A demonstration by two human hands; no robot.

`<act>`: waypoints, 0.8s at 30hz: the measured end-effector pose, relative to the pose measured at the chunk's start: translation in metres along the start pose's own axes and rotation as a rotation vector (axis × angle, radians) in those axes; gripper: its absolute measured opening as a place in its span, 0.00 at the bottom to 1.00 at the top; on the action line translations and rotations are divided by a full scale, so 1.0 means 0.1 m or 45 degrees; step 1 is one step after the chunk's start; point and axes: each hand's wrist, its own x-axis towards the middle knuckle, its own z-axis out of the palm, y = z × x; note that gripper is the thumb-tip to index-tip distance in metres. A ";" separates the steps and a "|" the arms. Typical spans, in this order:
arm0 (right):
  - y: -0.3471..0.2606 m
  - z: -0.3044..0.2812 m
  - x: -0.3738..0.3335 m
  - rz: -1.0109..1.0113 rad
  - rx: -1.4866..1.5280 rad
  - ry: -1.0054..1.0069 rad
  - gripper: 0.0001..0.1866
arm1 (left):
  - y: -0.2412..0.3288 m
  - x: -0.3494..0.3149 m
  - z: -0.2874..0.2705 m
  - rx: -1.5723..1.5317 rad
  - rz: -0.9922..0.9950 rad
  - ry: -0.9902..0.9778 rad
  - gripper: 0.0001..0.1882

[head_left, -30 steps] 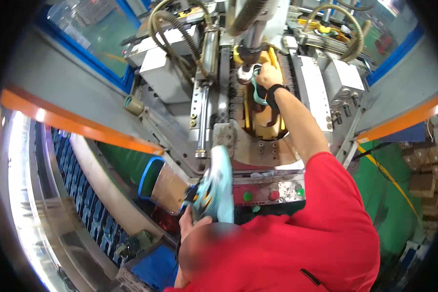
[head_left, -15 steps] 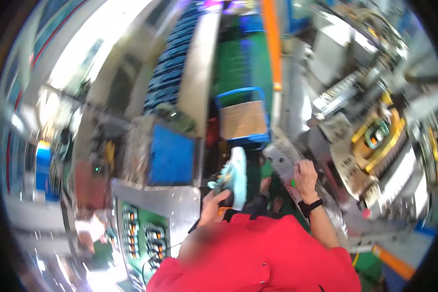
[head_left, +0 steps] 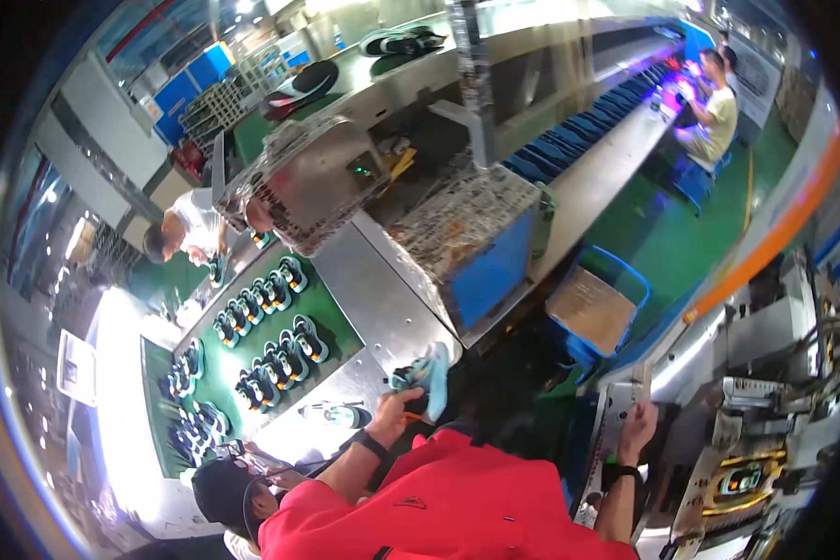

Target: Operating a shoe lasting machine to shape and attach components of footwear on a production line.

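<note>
My left hand [head_left: 397,415] is closed around the heel end of a light-blue sneaker [head_left: 429,378], which is held tilted with its toe pointing up and away. The sneaker is beside the metal corner of the bench [head_left: 411,322]. To the right, my right hand [head_left: 637,431] is curled into a loose fist near the metal machine, with nothing visible in it. A dark band is around each wrist. On the bench left of my left hand lies another pale shoe [head_left: 336,413].
Rows of shoes [head_left: 275,364] stand on a green belt to the left. A capped person [head_left: 229,495] is close by my left arm; another [head_left: 182,229] works across the belt. A blue-framed cart [head_left: 593,313] stands ahead, and a machine [head_left: 742,481] is at right.
My view has turned left, bringing the shoe belt and the capped person into sight. The sneaker stays in my left hand, and my right hand stays curled by the machine side.
</note>
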 end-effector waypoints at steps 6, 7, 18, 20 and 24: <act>-2.66 -0.19 1.70 -0.570 0.372 -0.010 0.06 | 0.45 1.43 -1.28 -0.148 0.256 0.413 0.14; -3.14 -0.20 1.88 -0.696 0.375 -0.004 0.06 | 0.69 1.41 -1.26 -0.130 0.351 0.385 0.14; -7.21 1.08 3.96 -1.452 -0.123 -0.166 0.22 | 1.05 3.05 -2.39 0.863 0.493 1.188 0.45; -7.65 1.47 4.37 -1.687 -0.354 -0.022 0.29 | 1.02 3.18 -2.29 0.762 0.482 1.298 0.43; -8.27 2.12 5.32 -1.740 -0.536 -0.045 0.41 | 1.09 3.28 -2.24 0.715 0.525 1.340 0.40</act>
